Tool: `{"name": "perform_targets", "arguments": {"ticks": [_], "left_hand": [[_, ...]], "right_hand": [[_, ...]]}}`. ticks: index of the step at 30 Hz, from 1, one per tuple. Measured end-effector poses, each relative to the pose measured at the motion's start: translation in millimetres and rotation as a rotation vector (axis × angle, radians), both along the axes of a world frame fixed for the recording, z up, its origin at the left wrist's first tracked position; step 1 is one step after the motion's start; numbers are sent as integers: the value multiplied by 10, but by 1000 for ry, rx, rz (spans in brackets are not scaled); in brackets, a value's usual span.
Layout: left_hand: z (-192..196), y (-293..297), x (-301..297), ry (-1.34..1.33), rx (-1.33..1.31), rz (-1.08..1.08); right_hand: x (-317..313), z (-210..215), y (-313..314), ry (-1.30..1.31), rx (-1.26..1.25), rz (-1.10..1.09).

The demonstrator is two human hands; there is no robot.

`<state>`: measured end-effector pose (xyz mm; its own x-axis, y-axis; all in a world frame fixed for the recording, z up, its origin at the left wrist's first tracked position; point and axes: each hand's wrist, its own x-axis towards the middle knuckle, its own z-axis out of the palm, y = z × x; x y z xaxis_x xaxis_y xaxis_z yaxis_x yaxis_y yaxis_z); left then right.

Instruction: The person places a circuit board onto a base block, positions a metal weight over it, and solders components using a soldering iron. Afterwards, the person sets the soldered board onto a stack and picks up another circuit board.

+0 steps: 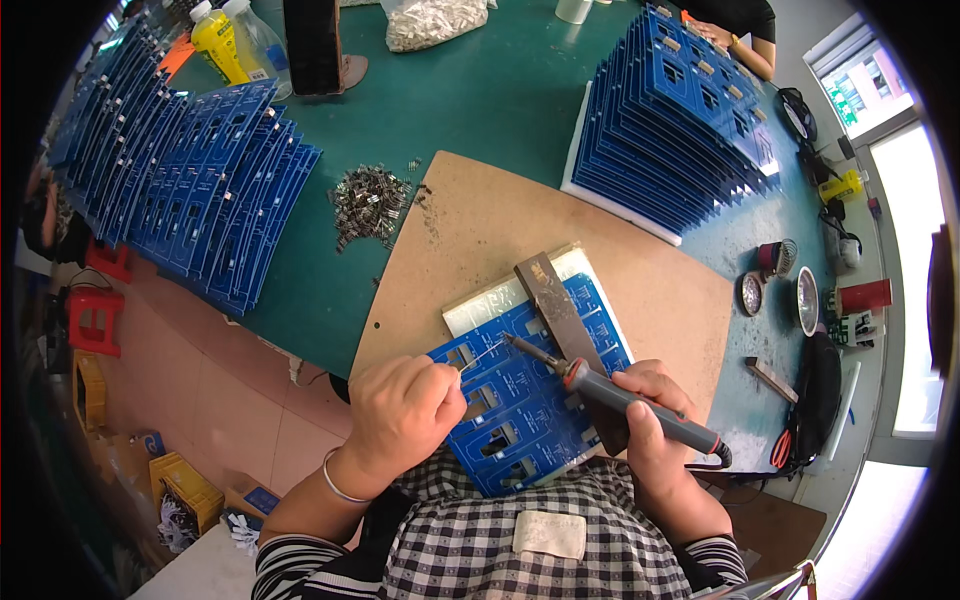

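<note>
I'm getting a bright picture: daylight floods in from the window at three o'clock, its pane blown out white. Fisheye bends its frame, black swallows the corners, and the dim rim toward nine o'clock looks, I think, soft.

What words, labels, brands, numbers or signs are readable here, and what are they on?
None reads clearly.
Board being worked on: white print, too small.
Stacked boards at left: print too small.
Yellow bottle: label too blurred.
Green sign, upper right: too blurred.
</note>
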<state>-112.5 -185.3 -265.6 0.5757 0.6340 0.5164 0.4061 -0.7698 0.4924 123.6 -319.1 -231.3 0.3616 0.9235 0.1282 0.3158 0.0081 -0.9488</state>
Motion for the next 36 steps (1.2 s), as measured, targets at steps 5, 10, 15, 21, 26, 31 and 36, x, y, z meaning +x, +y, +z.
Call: {"name": "perform_targets", "arguments": {"ticks": [5, 10, 15, 21, 26, 31, 36], "left_hand": [[-6, 35, 28, -12, 2, 2], [-9, 59, 44, 1, -1, 9], [-17, 70, 67, -3, 0, 6], [35, 25, 52, 58, -10, 4], [170, 23, 119, 14, -17, 39], [482, 274, 308, 22, 233, 95], [617, 376, 732, 25, 272, -13]], "right_hand": [[4, 2, 32, -16, -11, 19], [5, 2, 56, -18, -16, 17], [15, -2, 71, -40, -25, 18], [56, -1, 43, -45, -10, 18], [238, 96, 91, -94, 50, 88], [898, 818, 254, -577, 147, 341], [1379, 1127, 372, -809, 110, 384]]}}
